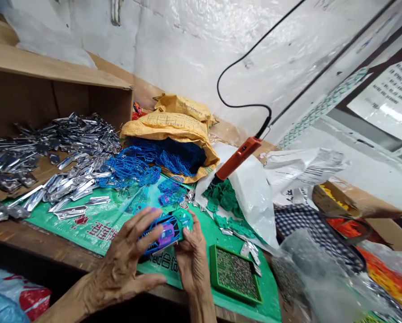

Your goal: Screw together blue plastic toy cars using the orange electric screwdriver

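Observation:
In front of me is a small plastic toy assembly (pixel 167 234), with a blue lattice frame and a purple block in it. A rounded green plastic piece (pixel 185 219) sits at its right end. My right hand (pixel 191 246) grips this end between thumb and fingers. My left hand (pixel 127 246) reaches over the left end with fingers spread and thumb held apart; the fingertips overlap the blue frame, and whether they press on it is unclear. Beyond the hands lies another blue and purple piece (pixel 169 193).
Shiny metal strips (pixel 76 179) spill from a cardboard box (pixel 110 101). Blue frames (pixel 130 166) spill from a yellow sack (pixel 167 123). An orange electric screwdriver (pixel 238 159) hangs on a cord above green parts (pixel 226 199). Nearer stands a green tray (pixel 214 269) of tiny screws.

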A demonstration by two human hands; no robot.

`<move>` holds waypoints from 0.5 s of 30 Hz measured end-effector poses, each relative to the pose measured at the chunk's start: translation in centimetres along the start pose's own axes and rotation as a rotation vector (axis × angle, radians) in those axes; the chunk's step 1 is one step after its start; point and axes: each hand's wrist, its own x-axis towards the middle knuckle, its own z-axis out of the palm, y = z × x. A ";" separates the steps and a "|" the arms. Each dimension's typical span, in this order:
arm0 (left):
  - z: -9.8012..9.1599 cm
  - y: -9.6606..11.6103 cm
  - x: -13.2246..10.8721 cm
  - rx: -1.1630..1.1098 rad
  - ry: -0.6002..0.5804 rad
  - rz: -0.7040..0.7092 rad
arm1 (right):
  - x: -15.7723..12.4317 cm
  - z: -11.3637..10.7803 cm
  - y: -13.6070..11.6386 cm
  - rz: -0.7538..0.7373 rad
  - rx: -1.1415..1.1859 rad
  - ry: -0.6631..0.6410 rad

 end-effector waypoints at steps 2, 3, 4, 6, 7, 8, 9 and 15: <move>-0.1 -0.3 0.0 -0.167 0.078 -0.338 | 0.2 0.5 0.3 -0.002 -0.017 -0.015; -0.2 -0.6 0.0 -0.282 0.072 -0.493 | 0.3 0.6 0.5 -0.002 -0.035 -0.015; -0.3 -0.8 0.1 -0.404 0.028 -0.621 | 0.5 0.7 0.8 -0.004 -0.059 -0.010; -0.7 -1.3 0.3 -0.593 -0.093 -0.757 | 0.9 0.7 1.5 -0.003 -0.112 0.008; -0.9 -1.6 0.3 -0.625 -0.118 -0.774 | 1.1 0.5 1.9 0.005 -0.139 0.012; -1.1 -1.8 0.2 -0.621 -0.112 -0.770 | 1.2 0.3 2.2 0.011 -0.175 0.009; -1.3 -1.9 0.1 -0.597 -0.082 -0.746 | 1.4 0.0 2.5 0.011 -0.224 -0.001; -1.0 -2.1 -1.7 -0.449 -0.026 -0.539 | 2.9 -1.3 2.1 -0.236 -0.741 0.064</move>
